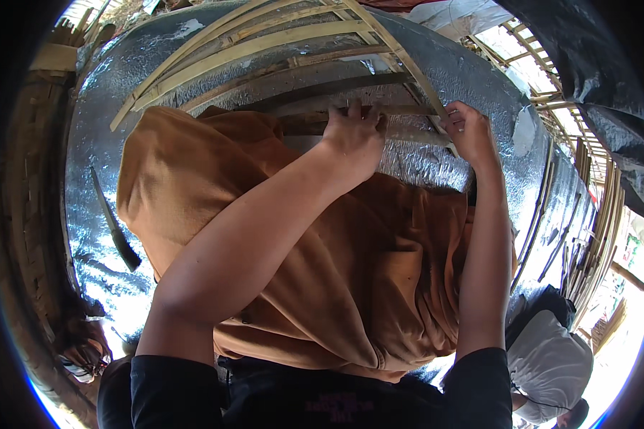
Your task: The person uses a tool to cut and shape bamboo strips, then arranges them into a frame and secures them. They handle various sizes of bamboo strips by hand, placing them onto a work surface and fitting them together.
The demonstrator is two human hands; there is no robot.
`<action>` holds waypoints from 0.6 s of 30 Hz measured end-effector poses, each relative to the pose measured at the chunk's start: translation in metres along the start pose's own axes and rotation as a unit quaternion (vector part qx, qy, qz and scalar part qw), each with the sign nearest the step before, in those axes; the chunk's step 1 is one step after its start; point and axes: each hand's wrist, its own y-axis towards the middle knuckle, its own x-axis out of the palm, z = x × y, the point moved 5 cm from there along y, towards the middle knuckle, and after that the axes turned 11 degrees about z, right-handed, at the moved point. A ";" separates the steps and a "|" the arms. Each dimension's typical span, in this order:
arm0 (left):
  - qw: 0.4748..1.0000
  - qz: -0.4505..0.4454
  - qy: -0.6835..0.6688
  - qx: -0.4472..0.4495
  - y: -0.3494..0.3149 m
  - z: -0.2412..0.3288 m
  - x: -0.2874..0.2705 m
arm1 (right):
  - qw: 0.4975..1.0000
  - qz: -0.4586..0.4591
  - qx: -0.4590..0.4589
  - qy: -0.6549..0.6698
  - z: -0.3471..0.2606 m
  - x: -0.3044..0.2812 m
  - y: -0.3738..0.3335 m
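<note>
A frame of split bamboo slats lies beyond my knees, with several cross slats joined to a long side slat. Stretched over my brown-clothed lap, my left hand has its fingers curled over a low cross slat. My right hand closes thumb and fingers around the near end of the side slat, where the cross slats meet it. The fingertips of both hands are partly hidden behind the bamboo. To the left of my knee, a knife with a dark handle rests on the silver foil mat.
Thin bamboo strips lie along the right side of the mat. Another person in a grey shirt is at the lower right. Dark plastic sheeting hangs at the upper right. A woven bamboo wall borders the left side.
</note>
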 end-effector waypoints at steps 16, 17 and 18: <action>0.996 -0.085 -0.035 -0.022 0.005 0.003 -0.006 | 0.999 0.049 0.010 -0.010 -0.005 -0.008 -0.007; 0.996 -0.082 -0.029 -0.022 0.005 0.002 -0.006 | 0.999 0.052 0.007 -0.006 -0.006 -0.007 -0.006; 0.996 -0.085 -0.031 -0.022 0.005 0.002 -0.006 | 0.999 0.051 0.010 -0.007 -0.006 -0.006 -0.007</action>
